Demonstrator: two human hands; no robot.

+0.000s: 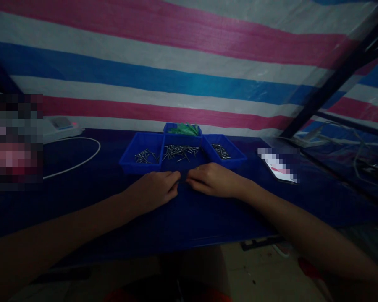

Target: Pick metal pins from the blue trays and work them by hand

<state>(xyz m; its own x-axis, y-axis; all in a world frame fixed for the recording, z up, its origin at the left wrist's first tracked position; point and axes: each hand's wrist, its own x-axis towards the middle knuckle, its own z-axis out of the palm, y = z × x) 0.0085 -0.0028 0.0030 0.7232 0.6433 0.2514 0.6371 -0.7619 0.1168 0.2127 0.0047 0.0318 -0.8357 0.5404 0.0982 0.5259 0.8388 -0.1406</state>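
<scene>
Both my hands rest on the dark blue table (pixel 208 218), fingertips almost meeting at the middle. My left hand (pixel 156 188) has its fingers curled and pinched together; anything between them is too small to see. My right hand (pixel 212 179) is likewise curled with the fingers pressed together. Just beyond them lies a loose pile of small metal screws (pixel 180 152) on the table. A blue tray (pixel 141 158) at the left holds more screws, and a blue tray (pixel 228 152) at the right holds a few. A third blue tray (pixel 183 129) behind holds green pieces.
A phone (pixel 279 165) lies on the table to the right. A white cable (pixel 78 161) loops at the left, near a white device (pixel 61 126). A striped pink, white and blue tarp (pixel 189 63) hangs behind. A dark metal frame bar (pixel 334 82) slants at the right.
</scene>
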